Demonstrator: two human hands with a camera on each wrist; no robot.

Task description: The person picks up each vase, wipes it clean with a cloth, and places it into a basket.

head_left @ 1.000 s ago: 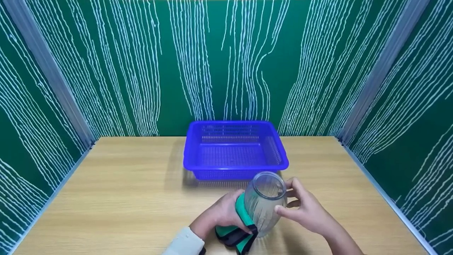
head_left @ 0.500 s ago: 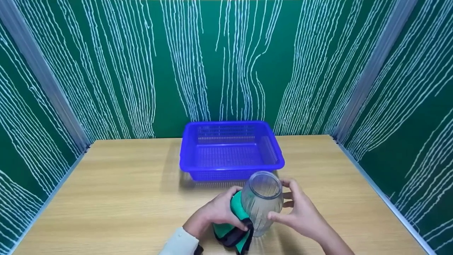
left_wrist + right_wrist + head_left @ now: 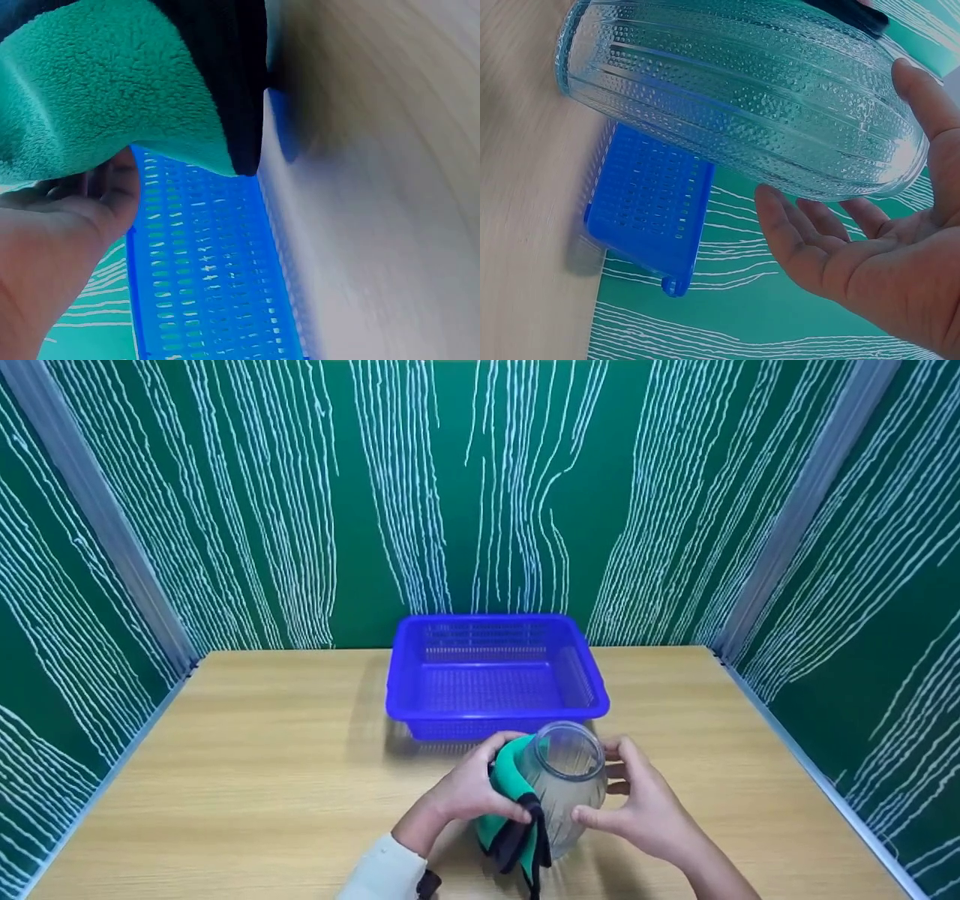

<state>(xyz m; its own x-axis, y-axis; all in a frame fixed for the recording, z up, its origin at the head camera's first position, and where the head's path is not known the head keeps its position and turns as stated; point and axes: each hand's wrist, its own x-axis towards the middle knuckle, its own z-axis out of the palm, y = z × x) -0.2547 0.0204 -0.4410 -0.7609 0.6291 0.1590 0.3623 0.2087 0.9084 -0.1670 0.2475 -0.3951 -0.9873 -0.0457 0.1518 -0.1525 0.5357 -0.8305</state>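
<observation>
On my remote feed, the left hand [image 3: 469, 791] had raised the green, black-edged plush cloth [image 3: 510, 771]. The wooden tabletop [image 3: 262, 772] gave room left and right; the blue perforated plastic basket [image 3: 450, 715] crowded the far side. The right hand [image 3: 649, 810], curled round the ribbed clear-glass vase [image 3: 561, 802], apparently steadied it mouth-up against the left-gripped cloth.

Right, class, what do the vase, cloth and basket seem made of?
Vase: likely clear glass, possibly plastic; see-through, glossy, ribbed and dimpled.
Cloth: probably microfibre; fuzzy green pile, dark edging.
Basket: apparently moulded plastic; smooth, evenly blue, regular slots.
</observation>
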